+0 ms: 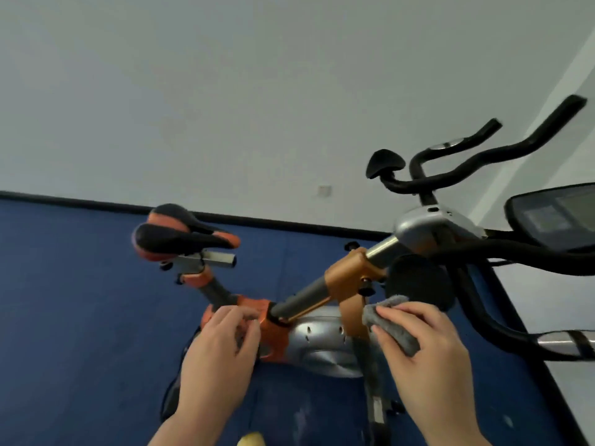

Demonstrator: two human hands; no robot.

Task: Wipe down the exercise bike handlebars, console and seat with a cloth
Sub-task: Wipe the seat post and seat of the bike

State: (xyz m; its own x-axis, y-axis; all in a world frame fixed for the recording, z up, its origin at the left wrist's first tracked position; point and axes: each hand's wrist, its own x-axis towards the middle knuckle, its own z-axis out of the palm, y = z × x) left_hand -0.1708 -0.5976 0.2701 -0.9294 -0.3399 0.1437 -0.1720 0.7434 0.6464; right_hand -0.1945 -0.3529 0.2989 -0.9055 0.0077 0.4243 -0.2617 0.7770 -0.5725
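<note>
Fingers [391,320] of my right hand [428,358] are curling tight round a folded grey cloth [391,328], thumb and forefinger pinching it into a wad, prob. so a firm padded edge is sticking out past the knuckles ready for wiping. I'm holding it in the air in front of the bike's orange frame clamp [351,278], not touching any part yet as far as I can tell. My left hand [219,352] is hanging lower, w/ fingers loosely bent and a bit apart, closed on nothing; it's sitting in front of the orange collar at the base of the seat post [219,289], whether touching or just in front I can't tell, poss. to steady the bike. The black-and-orange seat [180,236] is sitting up and left of that hand, well apart from the cloth. The black handlebars [483,159] are sweeping up to the right, w/ the small console [449,144] perched between them, further off again. A second machine's dark display [553,217] is crowding the right edge. I'm judging no wiping contact is on at this instant; cloth is just being readied, and the seat looks the easier first reach.
</note>
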